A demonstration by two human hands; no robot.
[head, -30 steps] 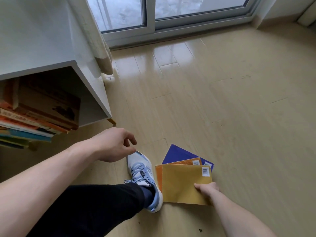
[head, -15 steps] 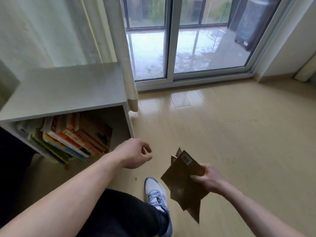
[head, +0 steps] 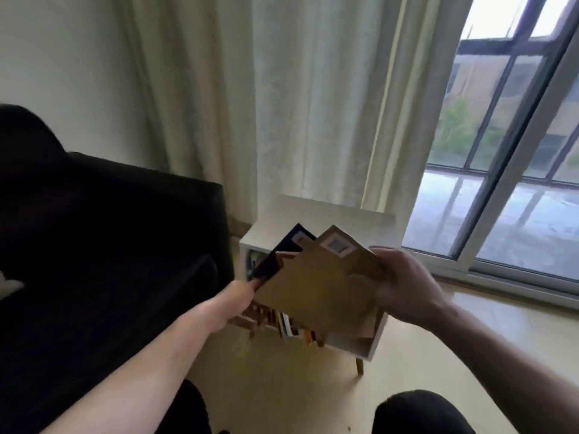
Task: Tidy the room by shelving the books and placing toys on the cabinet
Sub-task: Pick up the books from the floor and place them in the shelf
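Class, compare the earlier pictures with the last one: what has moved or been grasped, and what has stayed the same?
The books went from the floor up in front of the cabinet, carried by the right hand. The left hand, empty before, now reaches their left edge. The shelved books stayed put.

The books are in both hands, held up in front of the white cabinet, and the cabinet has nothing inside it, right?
Not quite. The head view shows the white cabinet already has books on its shelf, visible below the held books. The rest is right: the left hand and the right hand both hold them up in front of the cabinet.
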